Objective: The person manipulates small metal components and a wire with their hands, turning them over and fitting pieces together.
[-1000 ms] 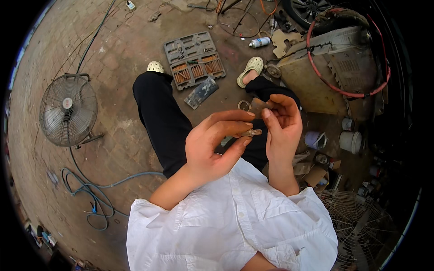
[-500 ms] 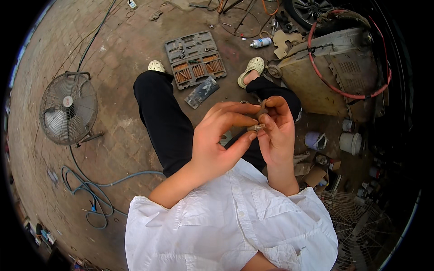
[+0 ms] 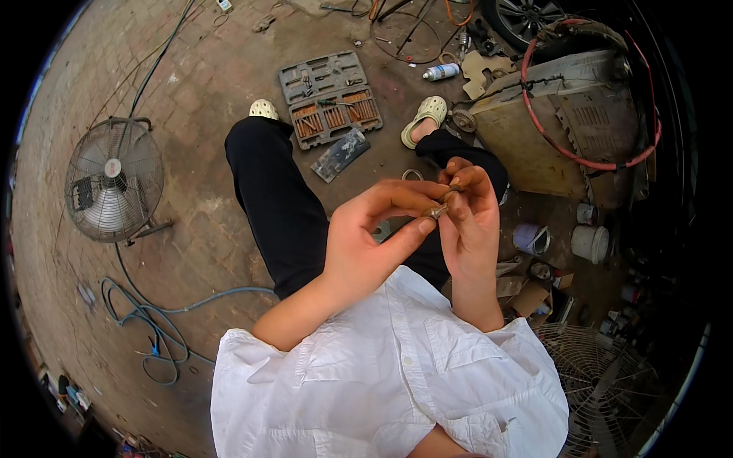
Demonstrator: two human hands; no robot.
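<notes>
Both hands meet in front of my lap. My left hand [image 3: 366, 233] is closed, pinching a small brass-coloured metal fitting [image 3: 437, 211] between thumb and fingertips. Right beside it, my right hand [image 3: 475, 225] is closed with thumb and index finger on a small dark metal piece [image 3: 456, 188]. Fingers cover most of both parts, so I cannot tell whether they are joined. Beyond the hands, a grey tool case [image 3: 324, 82] lies open on the ground, with several copper-coloured rods in its near half. A flat dark worn plate [image 3: 340, 155] lies just in front of the case.
A round floor fan [image 3: 114, 183] stands at left, with a blue hose [image 3: 156, 311] coiled near it. To the right are a worn metal cabinet [image 3: 534, 126] with a red hose [image 3: 527, 84], a spray can [image 3: 441, 72] and paint buckets [image 3: 590, 243]. A metal ring [image 3: 412, 175] lies beyond my hands.
My right fingers have shifted and curled more round the dark piece, which is now more covered. The metal ring shows more plainly. My left hand keeps its pinch.
</notes>
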